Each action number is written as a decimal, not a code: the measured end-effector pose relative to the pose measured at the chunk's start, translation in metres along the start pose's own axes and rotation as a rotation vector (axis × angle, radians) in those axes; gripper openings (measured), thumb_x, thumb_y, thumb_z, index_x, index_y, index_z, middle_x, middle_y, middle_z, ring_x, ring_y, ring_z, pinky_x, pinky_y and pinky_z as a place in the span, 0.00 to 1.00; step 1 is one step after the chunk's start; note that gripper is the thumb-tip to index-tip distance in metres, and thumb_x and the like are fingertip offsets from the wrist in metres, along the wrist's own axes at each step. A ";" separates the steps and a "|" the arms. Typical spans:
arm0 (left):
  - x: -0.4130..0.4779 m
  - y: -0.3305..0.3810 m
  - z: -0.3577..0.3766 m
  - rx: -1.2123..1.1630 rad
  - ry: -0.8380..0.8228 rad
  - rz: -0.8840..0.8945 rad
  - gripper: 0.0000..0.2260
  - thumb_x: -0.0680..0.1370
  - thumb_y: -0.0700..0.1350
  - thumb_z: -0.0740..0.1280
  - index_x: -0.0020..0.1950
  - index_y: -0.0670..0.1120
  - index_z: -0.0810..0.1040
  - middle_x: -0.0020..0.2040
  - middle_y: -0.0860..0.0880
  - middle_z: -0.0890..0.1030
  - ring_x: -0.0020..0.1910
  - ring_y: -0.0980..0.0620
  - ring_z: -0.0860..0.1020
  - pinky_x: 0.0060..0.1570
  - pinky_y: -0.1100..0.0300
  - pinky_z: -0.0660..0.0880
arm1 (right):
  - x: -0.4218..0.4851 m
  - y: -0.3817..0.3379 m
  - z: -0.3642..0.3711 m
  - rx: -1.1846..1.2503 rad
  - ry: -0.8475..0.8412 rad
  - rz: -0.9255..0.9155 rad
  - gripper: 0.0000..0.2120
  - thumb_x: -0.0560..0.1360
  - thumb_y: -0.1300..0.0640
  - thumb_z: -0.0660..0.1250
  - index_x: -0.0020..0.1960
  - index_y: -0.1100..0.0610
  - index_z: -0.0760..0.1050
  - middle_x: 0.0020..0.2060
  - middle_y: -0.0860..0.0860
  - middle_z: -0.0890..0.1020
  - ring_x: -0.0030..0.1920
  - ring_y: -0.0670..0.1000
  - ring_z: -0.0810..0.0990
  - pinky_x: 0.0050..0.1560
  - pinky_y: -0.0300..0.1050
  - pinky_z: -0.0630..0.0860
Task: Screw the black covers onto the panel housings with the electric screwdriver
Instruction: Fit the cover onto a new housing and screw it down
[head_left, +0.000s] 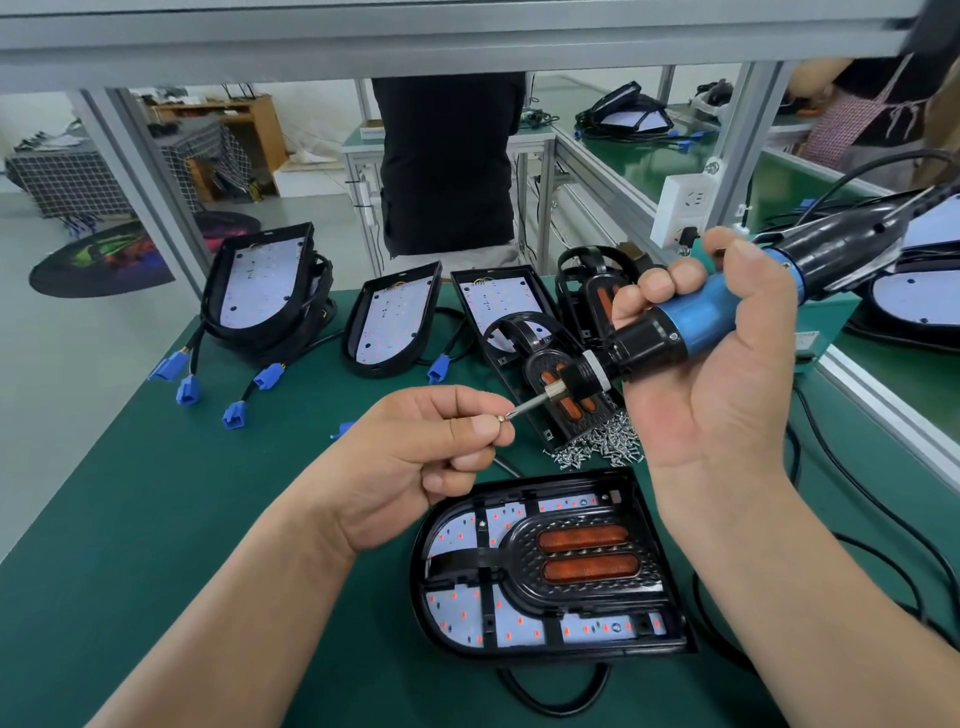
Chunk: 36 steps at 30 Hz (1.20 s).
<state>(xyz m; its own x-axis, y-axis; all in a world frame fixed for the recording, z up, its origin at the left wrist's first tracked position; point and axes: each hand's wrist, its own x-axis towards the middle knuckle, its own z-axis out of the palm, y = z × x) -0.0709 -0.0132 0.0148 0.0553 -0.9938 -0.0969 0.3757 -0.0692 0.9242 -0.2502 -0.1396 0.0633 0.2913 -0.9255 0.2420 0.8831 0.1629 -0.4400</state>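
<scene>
Electric screwdriver (691, 322) is gripped in the right hand (717, 374), raised above the counter (156, 519), bit angled down-left. A screw (501, 417) is pinched in the left hand (415, 457) fingertips at the bit tip. Panel housing (545, 566) with black cover (587, 556) fitted lies near the counter's front edge; loose screws (597, 447) are heaped just behind it.
</scene>
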 end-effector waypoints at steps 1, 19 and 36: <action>0.000 0.000 0.000 0.014 -0.002 0.000 0.06 0.77 0.35 0.71 0.51 0.42 0.86 0.44 0.43 0.82 0.33 0.55 0.68 0.26 0.69 0.65 | 0.000 0.001 0.000 -0.003 0.004 0.000 0.02 0.83 0.58 0.65 0.52 0.55 0.76 0.38 0.50 0.74 0.39 0.50 0.74 0.53 0.47 0.74; -0.001 0.000 0.003 0.119 -0.013 0.001 0.03 0.80 0.40 0.70 0.47 0.42 0.82 0.44 0.44 0.79 0.34 0.56 0.68 0.27 0.68 0.65 | -0.002 0.003 -0.001 -0.013 0.014 -0.005 0.01 0.82 0.58 0.66 0.53 0.55 0.76 0.38 0.50 0.75 0.39 0.50 0.75 0.54 0.47 0.74; -0.001 -0.003 0.001 0.161 -0.017 0.021 0.04 0.81 0.41 0.70 0.48 0.42 0.83 0.44 0.44 0.78 0.34 0.56 0.68 0.27 0.68 0.65 | -0.002 0.002 -0.004 -0.042 0.008 -0.014 0.01 0.82 0.58 0.65 0.54 0.55 0.75 0.39 0.50 0.75 0.39 0.49 0.74 0.55 0.47 0.73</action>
<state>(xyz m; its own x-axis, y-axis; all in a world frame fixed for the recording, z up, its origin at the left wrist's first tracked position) -0.0727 -0.0125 0.0126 0.0452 -0.9964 -0.0720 0.2210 -0.0603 0.9734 -0.2510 -0.1385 0.0584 0.2758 -0.9303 0.2418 0.8708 0.1354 -0.4727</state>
